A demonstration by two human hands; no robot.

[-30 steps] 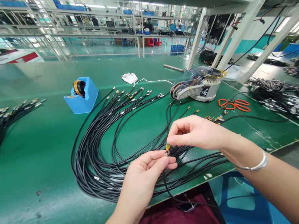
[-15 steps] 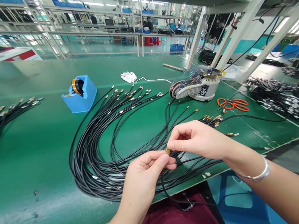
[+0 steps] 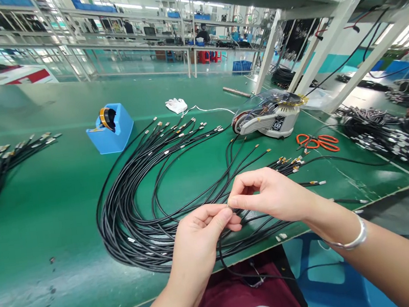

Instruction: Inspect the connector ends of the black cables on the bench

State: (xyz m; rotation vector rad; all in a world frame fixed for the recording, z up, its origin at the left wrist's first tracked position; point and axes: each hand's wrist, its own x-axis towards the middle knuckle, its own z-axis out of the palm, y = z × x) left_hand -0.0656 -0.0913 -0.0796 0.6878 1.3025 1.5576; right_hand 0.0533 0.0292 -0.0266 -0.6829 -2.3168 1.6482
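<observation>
A: What is the left hand (image 3: 198,230) doing?
B: Its thumb and finger are pinching the end of a black cable (image 3: 221,257). The end is up between the two hands, over the front edge of the green table (image 3: 54,200). The rest hangs down below.
A: And the right hand (image 3: 271,192)?
B: It is pinching too, right at the tip of that end. The hands are touching, or almost. I can't tell which, and the tip is too tiny to see well.
A: I see a silver bracelet (image 3: 360,237)!
B: Yes, that is on the right wrist.
A: What lies close by?
B: A big curved bunch of black cables (image 3: 124,226), behind and to the left of the hands.
A: What's past it?
B: A blue tape holder (image 3: 120,136) with a roll of orange tape (image 3: 103,117), then a white glove (image 3: 176,106).
A: And on the right?
B: A gray machine (image 3: 282,124), with orange-handled scissors (image 3: 327,143) near it.
</observation>
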